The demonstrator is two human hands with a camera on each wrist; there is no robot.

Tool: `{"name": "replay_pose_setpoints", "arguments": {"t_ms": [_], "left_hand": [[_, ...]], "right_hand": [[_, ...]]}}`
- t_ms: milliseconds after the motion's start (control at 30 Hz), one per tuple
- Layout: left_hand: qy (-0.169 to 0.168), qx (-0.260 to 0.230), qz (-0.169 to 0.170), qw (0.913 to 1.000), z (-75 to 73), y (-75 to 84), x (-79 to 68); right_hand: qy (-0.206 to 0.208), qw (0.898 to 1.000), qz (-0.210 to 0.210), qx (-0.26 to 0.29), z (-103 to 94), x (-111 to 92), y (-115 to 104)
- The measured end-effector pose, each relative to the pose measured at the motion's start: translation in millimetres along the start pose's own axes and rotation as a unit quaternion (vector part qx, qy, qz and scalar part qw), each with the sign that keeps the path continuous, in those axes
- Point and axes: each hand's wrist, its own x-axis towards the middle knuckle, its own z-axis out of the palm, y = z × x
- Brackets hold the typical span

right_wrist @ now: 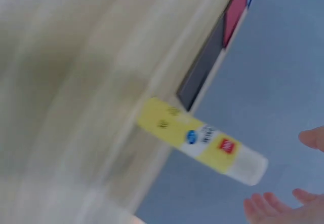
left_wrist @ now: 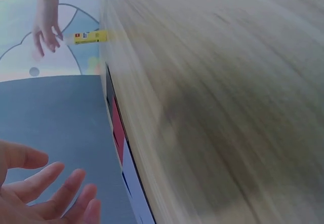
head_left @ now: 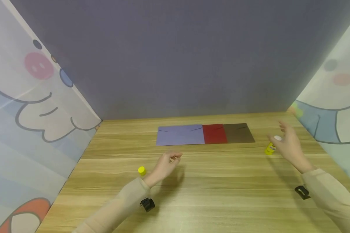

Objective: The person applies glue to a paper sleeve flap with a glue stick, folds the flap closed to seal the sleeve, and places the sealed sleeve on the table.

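Observation:
A yellow glue stick [head_left: 270, 149] with a white top stands upright on the table at the right, its printed label showing in the right wrist view [right_wrist: 190, 137]. Around its top in the head view is my right hand [head_left: 289, 144], thumb and fingers spread; the right wrist view has a gap between the fingertips [right_wrist: 268, 203] and the white end. My left hand [head_left: 166, 165] hovers over the table at centre left, fingers loosely bent and holding nothing. Beside the left wrist sits a small round yellow cap [head_left: 142, 171].
Three overlapping envelopes lie in a row at the back: a lavender one [head_left: 179, 136], a red one [head_left: 215, 134] and a dark brown one [head_left: 239, 133]. Behind the wooden table [head_left: 210, 194] rises a grey panel [head_left: 192, 58]. Cartoon-printed curtains [head_left: 26, 97] flank both sides.

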Motion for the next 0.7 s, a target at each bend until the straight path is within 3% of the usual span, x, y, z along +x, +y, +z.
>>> {"name": "replay_pose_setpoints", "arguments": {"t_ms": [200,433,700], "left_hand": [[0.006,0.005,0.007,1.0,0.2,-4.4,-3.5],[0.002,-0.001,-0.002,1.0,0.1,-6.1,-6.1],[-0.004,-0.003,-0.005,1.0,1.9,-8.8,-8.5]], "right_hand": [[-0.019,0.999,0.042,0.018,1.6,-5,20],[-0.082,0.992,0.084,0.04,3.1,-9,35],[-0.105,0.988,0.115,0.009,9.2,-14,44]]}}
